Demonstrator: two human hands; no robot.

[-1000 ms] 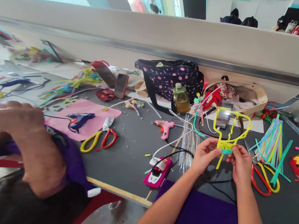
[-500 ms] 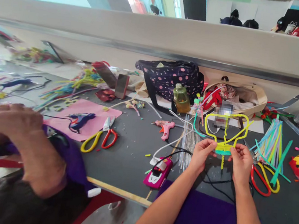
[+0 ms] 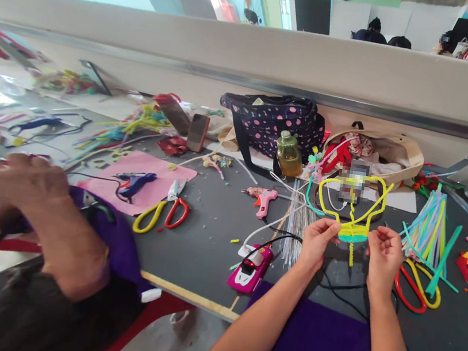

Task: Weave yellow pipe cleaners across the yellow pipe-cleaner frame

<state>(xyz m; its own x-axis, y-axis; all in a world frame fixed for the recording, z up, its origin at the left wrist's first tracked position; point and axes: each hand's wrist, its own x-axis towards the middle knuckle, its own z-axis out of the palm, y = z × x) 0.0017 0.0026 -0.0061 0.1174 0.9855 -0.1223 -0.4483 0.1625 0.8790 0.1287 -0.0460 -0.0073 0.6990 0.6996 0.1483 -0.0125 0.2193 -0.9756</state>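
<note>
A yellow pipe-cleaner shape (image 3: 355, 228) with a wide looped top, a green band near its base and a twisted stem below is held upright over the dark table. My left hand (image 3: 318, 239) pinches its left edge beside the band. Close to the right edge is my right hand (image 3: 383, 254), its fingers curled and pressed together; whether they still touch the shape is hard to tell. Behind the shape lies a phone, partly blurred, with a white cable. Red-and-yellow scissors (image 3: 419, 286) rest just right of my right hand.
A pink glue gun (image 3: 262, 198), silver wires (image 3: 294, 236) and a magenta power strip (image 3: 250, 269) lie left of my hands. Pipe cleaners (image 3: 429, 226) stand at right. Behind are a bottle (image 3: 289, 154) and bags. At far left, another person's hands (image 3: 26, 181) are near more scissors (image 3: 163, 209).
My right hand has shifted slightly right, away from the shape's green band. My left hand keeps its pinch. The whole view has moved a little, and the other person's hands have moved slightly.
</note>
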